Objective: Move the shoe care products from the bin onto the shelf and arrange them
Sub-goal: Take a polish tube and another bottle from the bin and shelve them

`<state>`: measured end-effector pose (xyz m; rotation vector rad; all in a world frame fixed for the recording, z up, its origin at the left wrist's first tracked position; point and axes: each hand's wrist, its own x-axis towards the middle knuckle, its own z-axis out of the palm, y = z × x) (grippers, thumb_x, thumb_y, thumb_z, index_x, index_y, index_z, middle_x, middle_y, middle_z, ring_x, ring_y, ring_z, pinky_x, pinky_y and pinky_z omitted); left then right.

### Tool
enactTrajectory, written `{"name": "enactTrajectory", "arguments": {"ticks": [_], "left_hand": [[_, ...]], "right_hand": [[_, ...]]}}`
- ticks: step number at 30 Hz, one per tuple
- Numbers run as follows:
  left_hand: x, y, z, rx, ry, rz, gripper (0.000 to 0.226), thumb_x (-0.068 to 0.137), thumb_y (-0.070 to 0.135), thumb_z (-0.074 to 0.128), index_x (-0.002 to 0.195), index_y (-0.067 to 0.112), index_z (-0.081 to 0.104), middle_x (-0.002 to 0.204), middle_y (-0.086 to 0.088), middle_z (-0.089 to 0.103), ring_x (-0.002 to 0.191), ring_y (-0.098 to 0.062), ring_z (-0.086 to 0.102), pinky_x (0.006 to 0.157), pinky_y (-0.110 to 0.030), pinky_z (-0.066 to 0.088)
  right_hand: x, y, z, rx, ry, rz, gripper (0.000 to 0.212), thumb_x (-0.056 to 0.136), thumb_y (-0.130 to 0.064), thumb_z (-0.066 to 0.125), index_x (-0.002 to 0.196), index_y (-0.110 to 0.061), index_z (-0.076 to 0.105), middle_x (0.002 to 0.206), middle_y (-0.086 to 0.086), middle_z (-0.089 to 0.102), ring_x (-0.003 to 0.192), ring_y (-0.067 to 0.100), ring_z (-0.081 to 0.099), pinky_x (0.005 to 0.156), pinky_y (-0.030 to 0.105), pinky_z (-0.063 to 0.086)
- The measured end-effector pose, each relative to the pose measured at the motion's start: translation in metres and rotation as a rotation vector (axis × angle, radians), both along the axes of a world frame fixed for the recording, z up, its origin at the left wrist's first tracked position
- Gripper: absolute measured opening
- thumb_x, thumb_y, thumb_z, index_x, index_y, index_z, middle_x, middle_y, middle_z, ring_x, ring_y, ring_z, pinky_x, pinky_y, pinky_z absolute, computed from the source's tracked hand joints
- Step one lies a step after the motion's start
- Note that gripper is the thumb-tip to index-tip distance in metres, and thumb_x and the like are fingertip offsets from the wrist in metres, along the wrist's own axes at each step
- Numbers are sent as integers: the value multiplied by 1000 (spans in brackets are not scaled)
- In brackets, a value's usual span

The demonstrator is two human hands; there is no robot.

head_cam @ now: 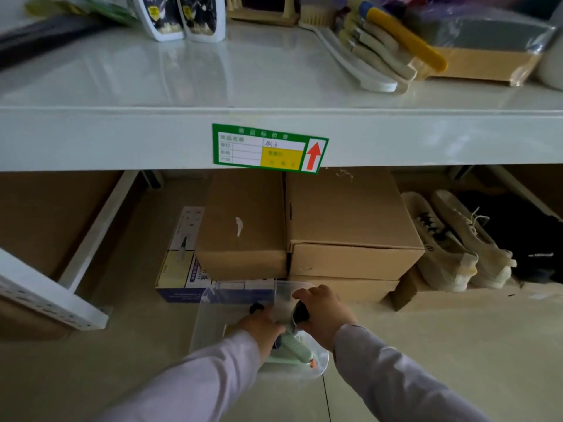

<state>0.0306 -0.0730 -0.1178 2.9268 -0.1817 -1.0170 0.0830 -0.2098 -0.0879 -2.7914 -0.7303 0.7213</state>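
Observation:
A clear plastic bin (213, 312) sits on the floor below the white shelf (182, 86). Both hands reach down into it. My left hand (262, 325) is closed around a dark-capped item whose body is hidden by the hand. My right hand (326, 312) grips a dark, packaged product. A pale green tool (292, 345) with an orange tip lies in the bin under the hands. On the shelf stand two white bottles (182, 16), with several brushes (380, 47) to their right.
A green price label (268, 149) sticks to the shelf's front edge. Cardboard boxes (335, 226) are stacked under the shelf behind the bin, a blue-white carton (182, 263) to their left. A pair of beige sneakers (457, 239) lies at the right. A white shelf bracket (45, 293) juts at left.

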Motion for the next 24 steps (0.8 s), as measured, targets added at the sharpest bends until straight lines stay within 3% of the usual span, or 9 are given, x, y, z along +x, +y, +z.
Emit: {"name": "enactTrajectory", "arguments": {"ticks": [4,8,13,15,18,21,24], "left_hand": [[-3,-7,4,9,-16,-46,31,92,7,46,123,4,48,134,-19,44,121,-37,45,99,-45,42],[-3,-9,7,36,15,-144,30,93,4,42,124,2,44,126,-23,55,116,-40,52,94,-47,45],[8,-2,23,146,-21,-258,43,94,10,44,136,7,35,139,-24,39,129,-41,38,103,-47,37],[12,4,32,149,-61,-240,40,94,17,46,132,7,40,137,-20,42,128,-38,39,103,-44,39],[11,14,60,19,-170,-93,37,88,23,55,123,11,51,125,-16,48,115,-37,52,96,-38,45],[5,22,99,-123,-298,0,33,82,30,61,113,17,58,104,-5,47,105,-32,57,82,-27,43],[-2,26,139,-196,-384,21,33,78,40,64,107,24,58,107,-3,54,103,-26,57,77,-25,40]], "right_hand": [[0,1,-1,-4,-97,58,43,85,-32,59,126,-28,46,126,5,57,117,26,46,101,35,39],[-3,-5,2,89,-70,-38,45,85,-29,58,128,-34,42,125,5,55,113,27,49,99,33,42],[-4,-9,11,207,-31,-135,43,82,-34,60,122,-31,44,117,-4,64,111,21,54,97,30,43],[-5,-13,20,264,-3,-197,38,81,-30,62,117,-30,48,111,-4,66,105,19,58,92,30,49],[-5,-18,41,384,22,-227,39,79,-24,66,115,-30,51,109,-6,65,101,13,60,89,25,52],[-5,-22,69,559,39,-195,43,76,-17,69,105,-43,50,111,-12,64,104,8,59,96,24,50],[-8,-24,100,702,69,-179,54,76,-15,72,105,-52,45,113,-13,64,109,7,60,102,28,48]]}}
